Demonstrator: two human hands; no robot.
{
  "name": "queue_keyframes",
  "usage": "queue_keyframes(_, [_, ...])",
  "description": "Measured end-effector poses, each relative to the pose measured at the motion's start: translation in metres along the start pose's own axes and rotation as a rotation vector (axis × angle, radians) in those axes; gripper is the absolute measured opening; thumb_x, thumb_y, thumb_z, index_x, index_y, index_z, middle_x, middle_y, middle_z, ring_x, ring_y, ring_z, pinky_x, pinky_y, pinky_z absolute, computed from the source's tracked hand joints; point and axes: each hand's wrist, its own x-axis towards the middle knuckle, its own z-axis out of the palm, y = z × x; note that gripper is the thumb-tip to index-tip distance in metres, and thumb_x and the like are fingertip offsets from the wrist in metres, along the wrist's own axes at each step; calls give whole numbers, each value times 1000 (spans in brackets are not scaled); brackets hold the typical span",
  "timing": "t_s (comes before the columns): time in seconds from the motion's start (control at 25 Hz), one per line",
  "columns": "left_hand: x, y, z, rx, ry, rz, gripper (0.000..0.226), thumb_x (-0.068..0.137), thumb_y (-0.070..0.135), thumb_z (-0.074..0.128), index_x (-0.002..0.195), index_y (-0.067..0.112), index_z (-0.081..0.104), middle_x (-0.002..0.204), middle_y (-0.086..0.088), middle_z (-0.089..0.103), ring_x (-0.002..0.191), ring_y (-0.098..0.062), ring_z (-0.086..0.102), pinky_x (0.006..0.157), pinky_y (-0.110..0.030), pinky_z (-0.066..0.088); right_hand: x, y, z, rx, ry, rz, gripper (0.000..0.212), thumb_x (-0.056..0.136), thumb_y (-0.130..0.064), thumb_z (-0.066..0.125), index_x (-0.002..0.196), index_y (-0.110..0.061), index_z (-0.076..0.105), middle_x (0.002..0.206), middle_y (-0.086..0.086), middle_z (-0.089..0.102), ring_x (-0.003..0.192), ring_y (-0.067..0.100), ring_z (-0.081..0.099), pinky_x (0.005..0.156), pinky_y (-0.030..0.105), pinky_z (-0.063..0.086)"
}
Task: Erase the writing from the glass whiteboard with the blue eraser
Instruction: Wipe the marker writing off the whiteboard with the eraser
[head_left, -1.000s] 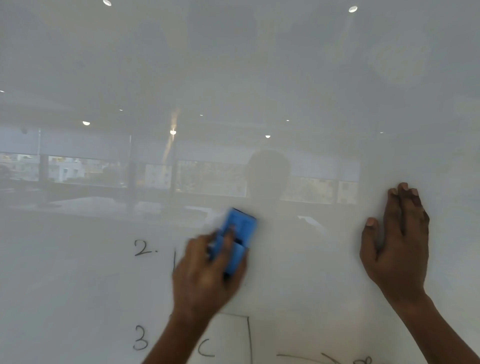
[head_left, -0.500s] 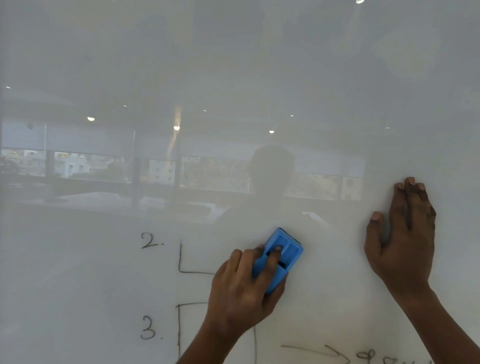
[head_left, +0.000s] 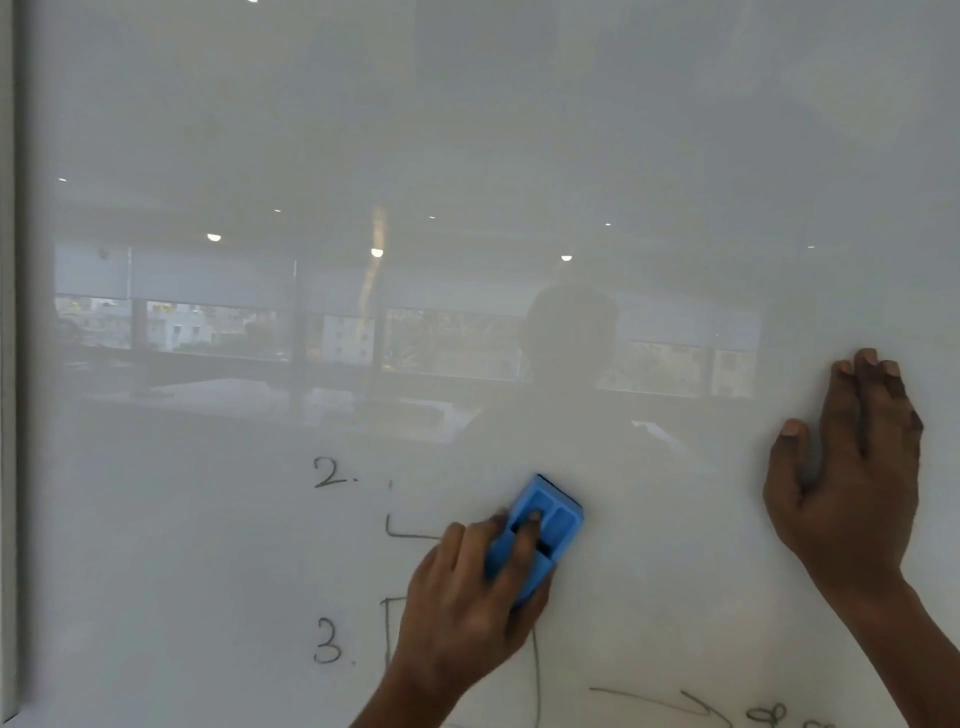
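The glass whiteboard (head_left: 467, 130) fills the view. My left hand (head_left: 462, 618) grips the blue eraser (head_left: 540, 530) and presses it flat against the glass, just right of a leftover corner line (head_left: 410, 530) beside the written "2." (head_left: 332, 473). Below it stand a "3." (head_left: 327, 647) and a drawn box (head_left: 536, 670), partly hidden by my left hand. An arrow (head_left: 670, 701) and some scribbles run along the bottom edge. My right hand (head_left: 852, 467) rests flat on the glass at the right, fingers straight.
The board's pale frame (head_left: 9, 364) runs down the far left. The glass mirrors ceiling lights, a row of windows and the person's outline.
My left hand swept the eraser from left to right across the drawing beside "2.", wiping most of it away. The view has shifted right. My right hand stays planted on the glass.
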Motion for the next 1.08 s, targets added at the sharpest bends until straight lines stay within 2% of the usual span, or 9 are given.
queue_keyframes(0.12, [-1, -40, -9, 15, 6, -17, 52, 95, 45, 73, 139, 19, 62, 113, -14, 68, 76, -27, 69, 51, -34, 59, 0, 2, -1, 3, -2, -26, 58, 105, -22, 44, 153, 10, 41, 162, 30, 38, 155, 43, 32, 128, 53, 26])
queue_keyframes(0.32, [19, -107, -32, 177, 174, -661, 57, 92, 49, 65, 136, 12, 66, 114, -22, 60, 70, -37, 64, 50, -45, 56, 2, 1, 1, -2, -4, -9, 57, 105, -21, 44, 152, 11, 41, 161, 32, 37, 155, 44, 32, 129, 51, 24])
queue_keyframes(0.4, [14, -81, -23, 141, 174, -533, 53, 94, 47, 65, 137, 16, 63, 111, -21, 62, 71, -36, 68, 49, -40, 55, 0, -1, 2, -9, 4, -2, 57, 106, -21, 42, 153, 12, 40, 162, 32, 36, 155, 45, 32, 128, 56, 26])
queue_keyframes(0.52, [-2, -39, -11, 35, 47, -57, 48, 101, 47, 64, 138, 17, 60, 115, -12, 61, 76, -26, 71, 52, -31, 59, 1, 3, 1, -10, -37, -2, 59, 107, -25, 40, 156, 9, 37, 167, 27, 30, 158, 40, 25, 128, 59, 26])
queue_keyframes(0.6, [0, -63, -18, 39, 30, -32, 46, 102, 48, 64, 136, 18, 62, 117, -11, 61, 77, -26, 71, 53, -30, 58, 0, 6, 0, 2, -60, -6, 61, 107, -27, 39, 158, 7, 34, 170, 22, 25, 161, 36, 21, 129, 59, 24])
queue_keyframes(0.76, [-2, -155, -52, 259, 153, -657, 60, 95, 53, 62, 135, 8, 69, 119, -22, 60, 73, -40, 67, 53, -49, 59, 1, 4, 1, 5, -53, -7, 60, 107, -26, 39, 157, 8, 34, 169, 23, 26, 161, 32, 18, 130, 54, 21])
queue_keyframes(0.84, [-4, -168, -57, 268, 144, -782, 65, 95, 55, 60, 133, 3, 69, 120, -24, 57, 73, -42, 63, 57, -55, 59, -1, 2, 3, -7, -43, 14, 59, 108, -25, 38, 157, 8, 34, 168, 26, 28, 160, 37, 21, 128, 60, 25])
queue_keyframes(0.92, [-1, -140, -48, 212, 139, -658, 61, 93, 51, 62, 132, 4, 71, 117, -21, 59, 68, -38, 64, 53, -45, 56, -4, 3, 6, -11, -58, 29, 61, 108, -27, 38, 159, 5, 31, 170, 23, 23, 160, 38, 21, 126, 63, 26])
queue_keyframes(1.08, [-8, -57, -20, 23, -2, 3, 55, 92, 43, 76, 137, 16, 60, 117, -11, 61, 79, -25, 70, 54, -31, 59, -6, 7, 7, 22, -77, 48, 63, 108, -32, 37, 164, -3, 27, 174, 13, 16, 163, 32, 16, 126, 64, 25])
